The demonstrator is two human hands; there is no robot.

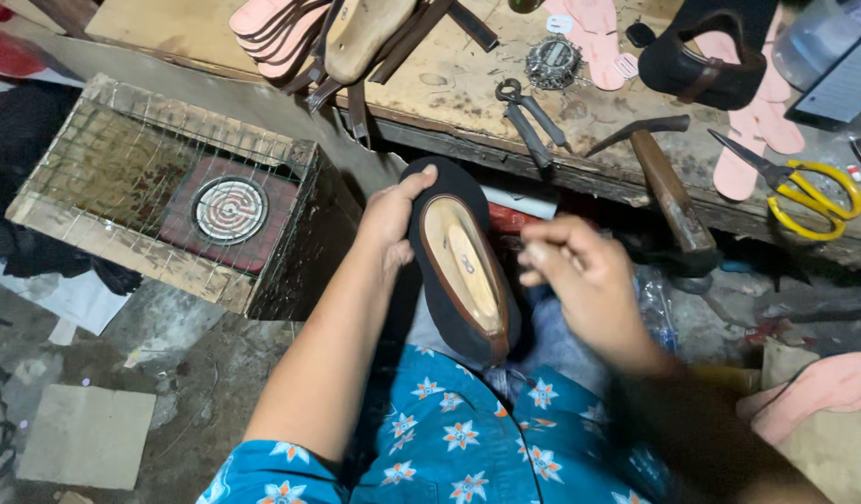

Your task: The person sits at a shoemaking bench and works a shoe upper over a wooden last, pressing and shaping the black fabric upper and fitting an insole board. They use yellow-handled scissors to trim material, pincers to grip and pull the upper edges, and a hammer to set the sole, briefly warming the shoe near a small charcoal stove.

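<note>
A scarred wooden workbench (449,84) spans the top of the view, and a wire-mesh box (122,187) housing a round coil heater (230,210) sits to its left. On the person's lap lies a black shoe upper stretched over a wooden last (463,271), sole side up. The left hand (388,219) clasps its toe end, thumb on the rim. The right hand (584,275) hovers just beside it, fingertips pinched together. A hammer (668,182), yellow-handled scissors (808,187) and pincers (528,117) rest on the bench.

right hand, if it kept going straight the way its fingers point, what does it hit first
Probably the black shoe on its wooden last, held by the left hand. The right hand has pinched fingertips pointing left at it, though depth is unclear.
</note>
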